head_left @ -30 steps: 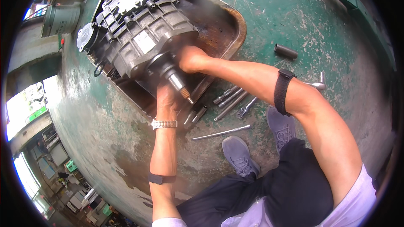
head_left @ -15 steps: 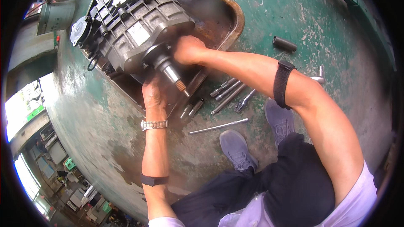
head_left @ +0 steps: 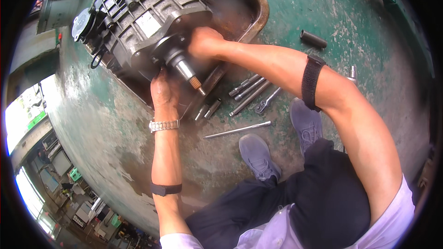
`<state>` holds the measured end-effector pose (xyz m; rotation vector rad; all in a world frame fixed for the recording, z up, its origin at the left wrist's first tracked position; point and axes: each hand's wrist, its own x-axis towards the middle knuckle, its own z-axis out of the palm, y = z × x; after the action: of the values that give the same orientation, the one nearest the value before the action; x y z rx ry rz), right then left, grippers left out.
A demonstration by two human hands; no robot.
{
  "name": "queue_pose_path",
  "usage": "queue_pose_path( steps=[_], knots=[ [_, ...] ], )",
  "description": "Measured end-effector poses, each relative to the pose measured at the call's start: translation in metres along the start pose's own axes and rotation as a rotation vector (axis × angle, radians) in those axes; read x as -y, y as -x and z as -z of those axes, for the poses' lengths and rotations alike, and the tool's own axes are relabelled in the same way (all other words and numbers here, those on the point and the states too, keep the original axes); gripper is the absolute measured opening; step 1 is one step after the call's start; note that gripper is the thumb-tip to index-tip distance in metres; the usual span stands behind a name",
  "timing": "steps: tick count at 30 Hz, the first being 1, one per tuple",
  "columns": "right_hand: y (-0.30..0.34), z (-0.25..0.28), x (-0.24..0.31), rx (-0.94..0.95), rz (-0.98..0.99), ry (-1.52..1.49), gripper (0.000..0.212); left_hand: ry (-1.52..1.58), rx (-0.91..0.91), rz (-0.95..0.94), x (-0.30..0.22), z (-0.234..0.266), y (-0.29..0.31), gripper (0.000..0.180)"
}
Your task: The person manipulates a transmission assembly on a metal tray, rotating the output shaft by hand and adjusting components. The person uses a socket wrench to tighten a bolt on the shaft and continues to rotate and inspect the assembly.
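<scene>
A grey cast-metal gearbox (head_left: 147,11) lies in a rusty metal tray (head_left: 264,16), its splined output shaft (head_left: 185,70) pointing toward me. My right hand (head_left: 206,42) is curled against the right side of the end flange (head_left: 159,41) around the shaft. Its fingertips, and whatever they grip, are hidden. On the other side, my left hand (head_left: 164,93) reaches up beneath the flange's lower left edge, beside the shaft. Its fingers are mostly hidden and blurred there, so their closure does not show.
Sockets (head_left: 213,109) and extension bars (head_left: 251,97) lie beside the tray, with a ratchet (head_left: 267,101) next to them. A long thin bar (head_left: 237,129) lies in front of my shoes (head_left: 259,157). A dark tube (head_left: 313,39) is farther right on the worn green floor (head_left: 295,0).
The whole scene sits slightly higher in the picture, gearbox, tools and shoes alike. Both hands stay at the flange; the right hand has shifted slightly, and nothing is visibly let go.
</scene>
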<state>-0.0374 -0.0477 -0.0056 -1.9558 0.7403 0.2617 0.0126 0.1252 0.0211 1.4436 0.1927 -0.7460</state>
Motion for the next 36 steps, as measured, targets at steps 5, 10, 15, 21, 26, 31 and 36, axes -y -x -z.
queue_pose_path(
  steps=[5,10,15,21,26,31,36],
  knots=[
    [-0.012,-0.008,-0.003,0.122,0.155,0.183,0.024,0.016,0.008,-0.018,0.0,0.003,-0.003,0.029],
    [-0.029,-0.018,-0.01,0.183,0.343,0.363,0.022,0.006,0.005,-0.039,0.002,0.007,-0.006,0.029],
    [-0.037,-0.018,-0.015,0.261,0.48,0.445,0.02,-0.094,-0.061,-0.058,0.002,0.005,-0.008,0.03],
    [-0.025,-0.014,-0.014,0.186,0.322,0.127,0.015,-0.109,-0.082,-0.029,0.0,0.005,-0.007,0.03],
    [-0.011,-0.005,-0.006,0.029,0.014,0.022,0.024,0.112,0.055,0.051,-0.003,0.006,-0.007,0.028],
    [-0.004,-0.003,-0.001,0.067,-0.047,-0.051,0.025,0.044,0.015,-0.016,-0.001,0.005,-0.005,0.024],
    [-0.011,-0.006,-0.002,0.096,0.13,0.149,0.023,0.01,-0.017,-0.032,-0.001,0.006,-0.009,0.025]
  ],
)
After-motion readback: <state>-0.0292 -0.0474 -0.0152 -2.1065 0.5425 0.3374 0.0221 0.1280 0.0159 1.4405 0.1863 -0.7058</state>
